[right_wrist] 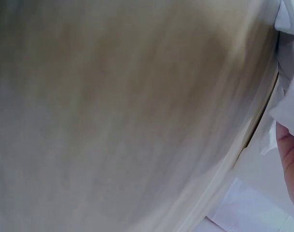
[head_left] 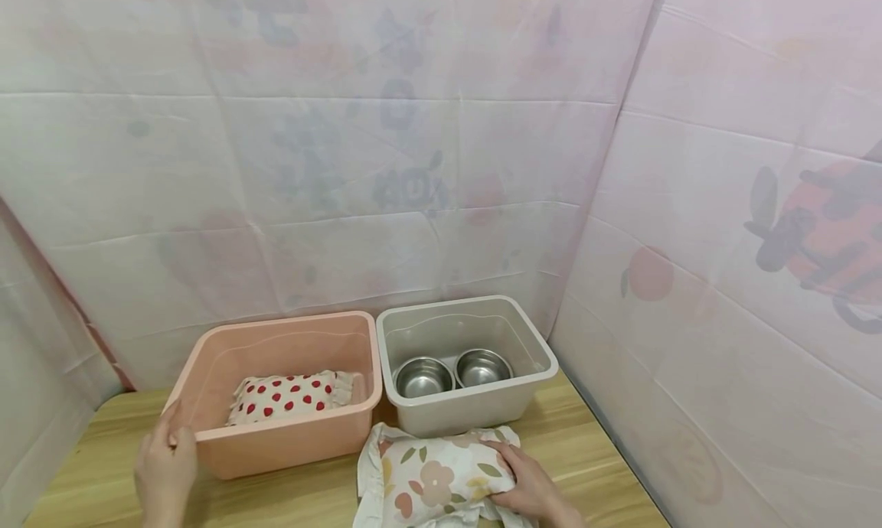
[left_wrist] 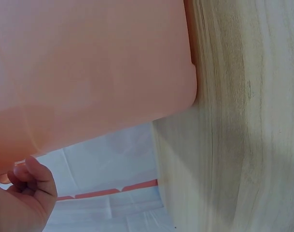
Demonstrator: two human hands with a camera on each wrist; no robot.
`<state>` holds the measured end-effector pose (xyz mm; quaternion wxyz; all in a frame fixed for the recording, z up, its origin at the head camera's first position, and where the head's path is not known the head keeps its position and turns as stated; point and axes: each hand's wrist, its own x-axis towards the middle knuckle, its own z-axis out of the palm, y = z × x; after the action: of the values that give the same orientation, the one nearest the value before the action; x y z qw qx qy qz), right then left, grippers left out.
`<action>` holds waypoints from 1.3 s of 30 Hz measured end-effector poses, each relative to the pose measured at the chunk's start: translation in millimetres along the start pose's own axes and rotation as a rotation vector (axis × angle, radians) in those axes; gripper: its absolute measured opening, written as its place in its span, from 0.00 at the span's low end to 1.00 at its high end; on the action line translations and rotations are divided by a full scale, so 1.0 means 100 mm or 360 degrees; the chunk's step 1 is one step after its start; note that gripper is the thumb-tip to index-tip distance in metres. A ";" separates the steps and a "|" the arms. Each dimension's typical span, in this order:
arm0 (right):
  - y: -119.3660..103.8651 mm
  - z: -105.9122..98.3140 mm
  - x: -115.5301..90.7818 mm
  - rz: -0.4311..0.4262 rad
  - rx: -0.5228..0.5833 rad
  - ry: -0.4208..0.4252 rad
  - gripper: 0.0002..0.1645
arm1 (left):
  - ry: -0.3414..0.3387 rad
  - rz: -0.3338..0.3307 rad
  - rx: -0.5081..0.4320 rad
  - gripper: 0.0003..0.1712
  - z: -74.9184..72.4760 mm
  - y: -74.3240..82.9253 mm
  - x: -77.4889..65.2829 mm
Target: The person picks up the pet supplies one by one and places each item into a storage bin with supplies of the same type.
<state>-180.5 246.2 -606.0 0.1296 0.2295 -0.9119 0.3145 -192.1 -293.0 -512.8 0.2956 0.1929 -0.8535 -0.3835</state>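
At the left front corner of a pink plastic bin point(head_left: 289, 444), my left hand point(head_left: 165, 467) grips the rim; the left wrist view has that hand point(left_wrist: 28, 193) with curled fingers at the bin's edge. Inside the bin lies a small cream pillow point(head_left: 289, 396) with red strawberry-like prints. My right hand point(head_left: 527, 482) holds the right end of a small white pillow point(head_left: 441, 478), frilled and printed with flowers and leaves, at the front of the table. The right wrist view catches only part of that hand point(right_wrist: 291, 164) with the white frill point(right_wrist: 289, 108) over its fingers.
A light grey bin point(head_left: 468, 413) stands right of the pink one, their rims close together. Two round metal bowls, a left one point(head_left: 423, 377) and a right one point(head_left: 484, 369), sit inside it. Printed cloth walls point(head_left: 344, 245) surround the wood-grain table point(head_left: 586, 436) at the back and sides.
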 end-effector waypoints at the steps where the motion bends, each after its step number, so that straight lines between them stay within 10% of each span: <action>1: 0.00 0.01 0.00 -0.0024 -0.0010 0.0026 0.49 | 0.0000 -0.0006 0.0001 0.29 0.00 0.00 0.00; 39: -0.26 -0.09 0.08 -0.0350 -0.0063 0.0203 0.47 | 0.0024 -0.0012 -0.0028 0.30 0.00 0.02 -0.01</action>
<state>-173.7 230.6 -582.6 0.2257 0.3051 -0.8771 0.2943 -191.4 -290.7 -511.9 0.3022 0.1965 -0.8471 -0.3906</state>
